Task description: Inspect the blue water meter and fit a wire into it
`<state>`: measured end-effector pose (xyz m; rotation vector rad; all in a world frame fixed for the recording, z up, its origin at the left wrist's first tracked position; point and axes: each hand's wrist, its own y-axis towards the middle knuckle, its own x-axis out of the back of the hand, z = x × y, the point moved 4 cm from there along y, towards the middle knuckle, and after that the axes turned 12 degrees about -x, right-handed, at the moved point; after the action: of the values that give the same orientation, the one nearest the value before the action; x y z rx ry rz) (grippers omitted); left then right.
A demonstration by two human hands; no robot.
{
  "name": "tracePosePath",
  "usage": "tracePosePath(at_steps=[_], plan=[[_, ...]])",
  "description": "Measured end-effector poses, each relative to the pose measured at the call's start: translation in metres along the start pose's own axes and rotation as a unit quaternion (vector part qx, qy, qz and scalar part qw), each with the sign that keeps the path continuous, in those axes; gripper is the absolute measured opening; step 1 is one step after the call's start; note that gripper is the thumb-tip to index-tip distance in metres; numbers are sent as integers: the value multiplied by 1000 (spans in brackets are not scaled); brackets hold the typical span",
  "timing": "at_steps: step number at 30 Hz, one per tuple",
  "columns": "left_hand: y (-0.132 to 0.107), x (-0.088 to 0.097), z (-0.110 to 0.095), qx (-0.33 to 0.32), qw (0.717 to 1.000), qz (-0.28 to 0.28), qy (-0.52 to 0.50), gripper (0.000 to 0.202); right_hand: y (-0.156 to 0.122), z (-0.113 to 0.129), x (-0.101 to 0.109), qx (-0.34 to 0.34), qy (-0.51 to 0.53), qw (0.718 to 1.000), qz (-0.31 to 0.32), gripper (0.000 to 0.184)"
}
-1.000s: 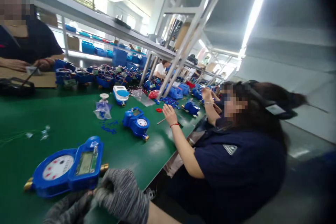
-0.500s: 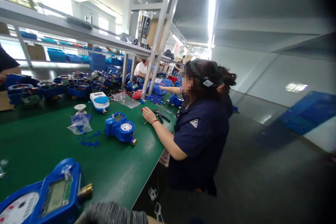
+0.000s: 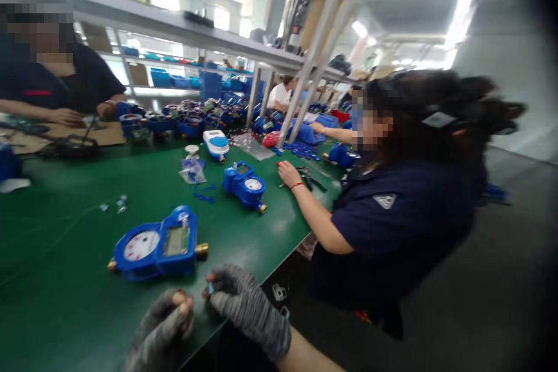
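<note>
Grey fingerless-style gloves cover both of my hands at the table's near edge. My right hand [image 3: 248, 308] pinches a small, shiny, pale bluish piece [image 3: 210, 289] between thumb and fingers; its kind is too small to make out. Beside it, my left hand [image 3: 161, 328] is closed, thumb against fingertips, and whatever it may hold is hidden. Just beyond my hands lies a blue water meter [image 3: 152, 270] with a round white dial, a small display and brass ends. Neither hand touches it. A second blue water meter [image 3: 244, 186] lies farther off to the right.
On the green table [image 3: 87, 302] are small clear pieces [image 3: 121, 204], a plastic bag [image 3: 193, 171], blue bits [image 3: 204, 193] and a white-and-blue meter [image 3: 216, 145]. A co-worker [image 3: 392, 226] sits close on the right near pliers [image 3: 311, 179]. Another person [image 3: 56, 81] works across the table.
The view has swung left and down. Both my gloved hands now show at the near edge, where only one glove showed before. A person at the far left has come into view.
</note>
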<state>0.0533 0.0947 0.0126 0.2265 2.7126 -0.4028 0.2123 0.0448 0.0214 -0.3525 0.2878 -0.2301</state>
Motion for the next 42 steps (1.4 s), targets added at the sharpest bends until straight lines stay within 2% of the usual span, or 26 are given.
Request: tracePosePath(at_steps=[1, 3, 5, 13, 17, 37, 42], plan=[[1, -3, -4, -21, 1000, 8, 8, 54, 1, -2, -2, -18, 45, 999, 20, 36], [5, -8, -14, -101, 994, 33, 25, 38, 4, -6, -4, -32, 91, 995, 34, 41], [6, -9, -18, -133, 990, 33, 43, 31, 6, -8, -7, -33, 111, 992, 46, 44], [8, 4, -15, -185, 979, 10, 79, 23, 8, -11, -16, -20, 106, 992, 67, 42], [9, 8, -16, -193, 977, 9, 90, 20, 9, -11, -16, -18, 97, 993, 69, 40], [10, 1, -22, -193, 971, 32, 136, 22, 10, -11, -16, -16, 80, 994, 72, 39], [9, -5, -18, -178, 974, 51, 132, 23, 11, -8, -14, 26, 16, 999, 29, 32]])
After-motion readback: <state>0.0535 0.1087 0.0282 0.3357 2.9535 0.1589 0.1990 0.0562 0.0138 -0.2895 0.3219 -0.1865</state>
